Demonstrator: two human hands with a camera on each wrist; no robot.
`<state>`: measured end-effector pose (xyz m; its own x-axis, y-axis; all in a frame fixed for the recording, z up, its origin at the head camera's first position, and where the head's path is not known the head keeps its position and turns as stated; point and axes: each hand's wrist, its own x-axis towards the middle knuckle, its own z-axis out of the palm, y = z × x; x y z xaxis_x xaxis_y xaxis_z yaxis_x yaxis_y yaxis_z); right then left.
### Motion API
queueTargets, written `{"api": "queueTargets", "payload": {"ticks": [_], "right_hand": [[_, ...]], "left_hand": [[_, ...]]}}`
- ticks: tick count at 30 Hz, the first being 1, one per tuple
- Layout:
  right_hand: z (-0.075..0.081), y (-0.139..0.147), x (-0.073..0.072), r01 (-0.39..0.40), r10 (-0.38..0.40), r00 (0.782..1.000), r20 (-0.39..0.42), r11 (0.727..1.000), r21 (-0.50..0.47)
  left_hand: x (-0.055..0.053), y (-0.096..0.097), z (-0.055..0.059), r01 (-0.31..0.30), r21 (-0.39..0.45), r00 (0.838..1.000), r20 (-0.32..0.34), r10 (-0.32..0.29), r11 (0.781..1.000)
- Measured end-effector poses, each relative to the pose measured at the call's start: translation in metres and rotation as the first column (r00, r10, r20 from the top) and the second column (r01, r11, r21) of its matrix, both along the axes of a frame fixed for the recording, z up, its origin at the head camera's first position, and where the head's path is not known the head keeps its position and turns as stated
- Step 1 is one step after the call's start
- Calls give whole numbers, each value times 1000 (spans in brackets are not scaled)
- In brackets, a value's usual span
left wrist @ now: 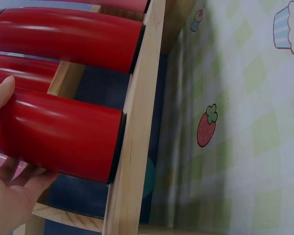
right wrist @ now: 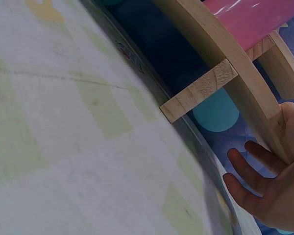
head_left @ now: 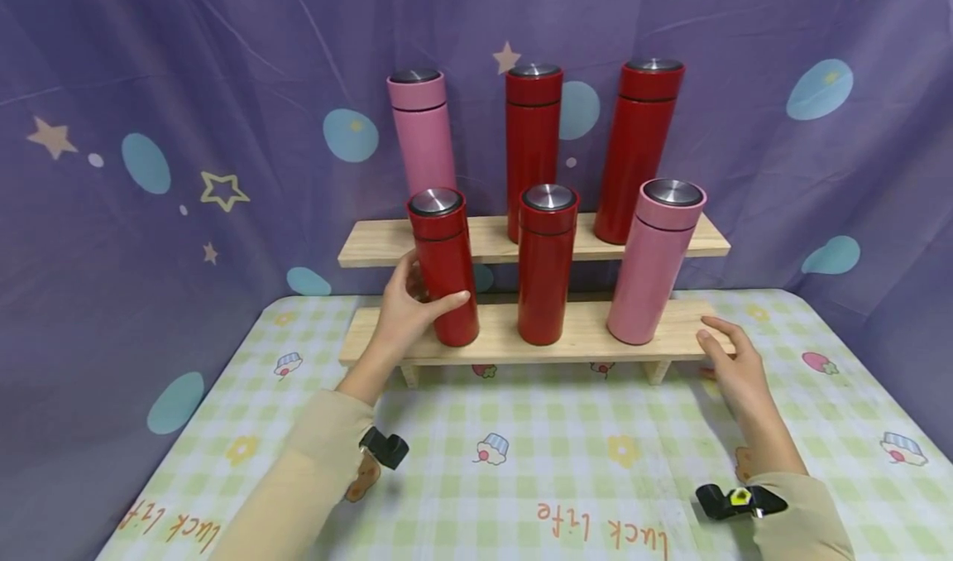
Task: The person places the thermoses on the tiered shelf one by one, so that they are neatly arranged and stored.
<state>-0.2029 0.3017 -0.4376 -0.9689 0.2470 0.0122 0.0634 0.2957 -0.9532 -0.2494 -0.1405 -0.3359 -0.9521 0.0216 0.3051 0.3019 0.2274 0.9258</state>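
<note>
In the head view my left hand (head_left: 408, 300) grips a red vacuum flask (head_left: 450, 271) at the left of the lower wooden shelf, thumb across its front and fingers round its far side. The left wrist view has this flask (left wrist: 63, 132) with its base right at the board. My right hand (head_left: 737, 366) holds the right end of the lower shelf (head_left: 681, 321). Seen from the right wrist, that hand (right wrist: 279, 191) wraps the board's corner (right wrist: 272, 117), several fingers hanging loosely below.
Beside the gripped flask stand another red flask (head_left: 546, 280) and a pink flask (head_left: 655, 271). On the upper shelf (head_left: 372, 242) are a pink flask (head_left: 424, 139) and two red ones, the middle (head_left: 533, 147) and the right (head_left: 640, 147). A checked cloth (head_left: 447, 495) covers the table; a purple curtain (head_left: 246, 89) hangs behind.
</note>
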Motion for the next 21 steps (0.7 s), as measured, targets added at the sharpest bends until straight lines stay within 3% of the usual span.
{"api": "queueTargets", "payload": {"ticks": [12, 21], "right_hand": [[-1, 0, 0, 2, -2, 1000, -9, 1000, 6], [0, 1, 0, -2, 2, 1000, -21, 1000, 10]], "left_hand": [[-3, 0, -1, 44, -17, 999, 33, -43, 999], [-8, -7, -2, 120, -47, 991, 57, -118, 992]]}}
